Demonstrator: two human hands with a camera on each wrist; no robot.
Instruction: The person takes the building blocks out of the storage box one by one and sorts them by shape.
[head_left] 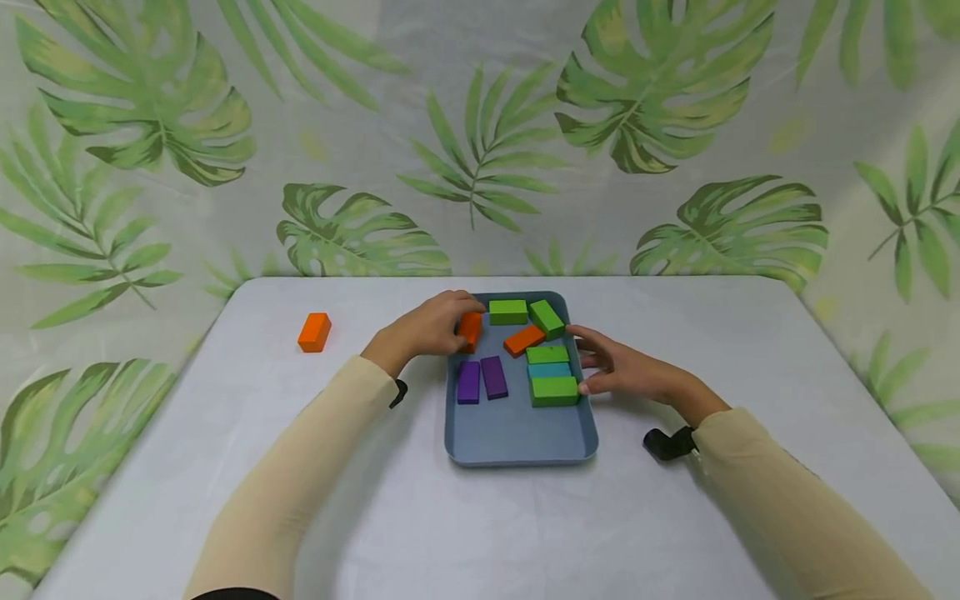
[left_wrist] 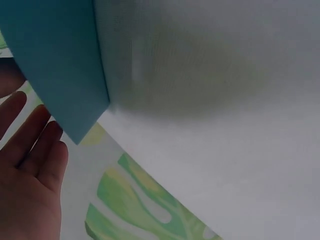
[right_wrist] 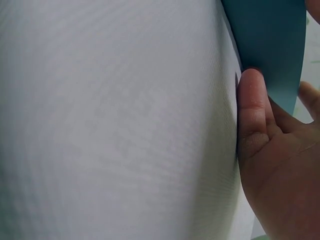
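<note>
A blue-grey tray (head_left: pixel 517 437) stands on the table with coloured blocks in it. In its far left corner is an orange block (head_left: pixel 470 332). My left hand (head_left: pixel 431 325) reaches over the left rim and pinches that block between thumb and fingers. My right hand (head_left: pixel 626 367) is at the right side of the tray, fingers spread along the rim. In the right wrist view, a finger (right_wrist: pixel 252 100) touches the tray's outer wall (right_wrist: pixel 272 45). The left wrist view has the left hand's fingers (left_wrist: pixel 32 130) by the tray wall (left_wrist: pixel 60 60); the pinched block is hidden there.
Also in the tray are two purple blocks (head_left: pixel 494 377), another orange block (head_left: pixel 524 340), several green blocks (head_left: pixel 508 312) and a blue block (head_left: pixel 549 370). One more orange block (head_left: pixel 314 332) lies on the white table (head_left: pixel 360 508), left of the tray. A leaf-patterned cloth (head_left: pixel 480 242) hangs behind.
</note>
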